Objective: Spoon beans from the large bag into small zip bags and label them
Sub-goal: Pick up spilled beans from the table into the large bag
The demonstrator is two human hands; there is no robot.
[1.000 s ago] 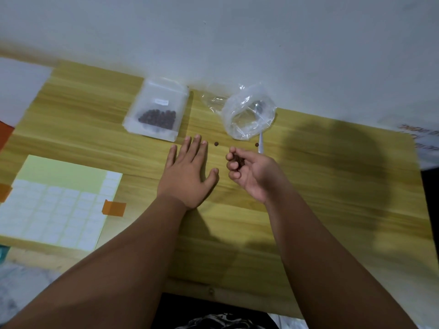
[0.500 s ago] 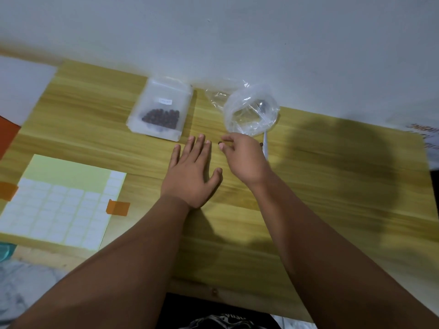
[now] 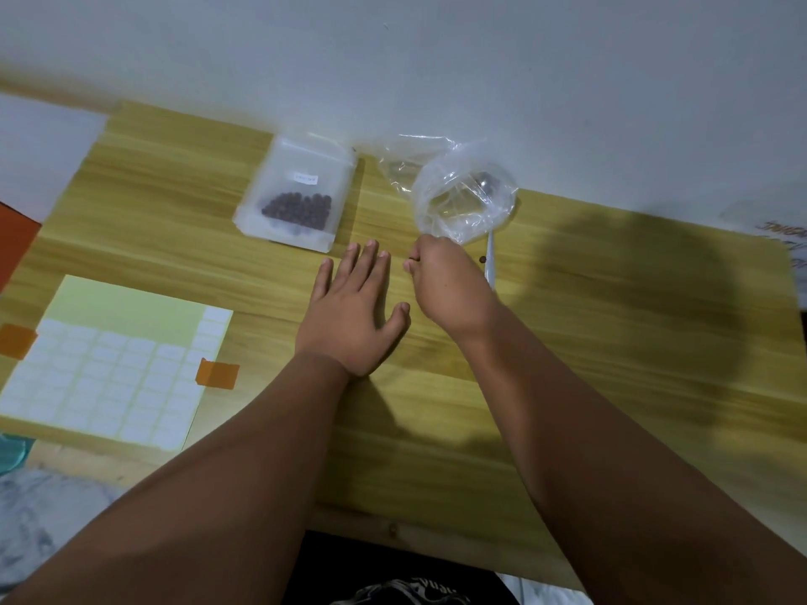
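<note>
My left hand (image 3: 353, 316) lies flat on the wooden table (image 3: 611, 342), fingers straight, holding nothing. Just right of it my right hand (image 3: 450, 286) is turned palm down with curled fingers, and its fingertips pinch a small dark bean at the near edge of the large clear bag (image 3: 465, 203). The bag stands open and looks nearly empty. A white spoon (image 3: 491, 264) leans out of the bag, and one loose bean (image 3: 482, 258) lies beside its handle. A small frosted zip bag (image 3: 297, 198) with beans and a label lies beyond my left hand.
A sheet of white sticker labels (image 3: 109, 377), taped down with orange tape, sits at the left. White paper and an orange sheet lie at the far left edge. A printed plastic bag (image 3: 781, 233) shows at the right edge. The wall runs along the table's far side.
My right hand turned palm down and moved forward to the clear bag's edge, picking a loose bean off the table. My left hand stayed flat.
</note>
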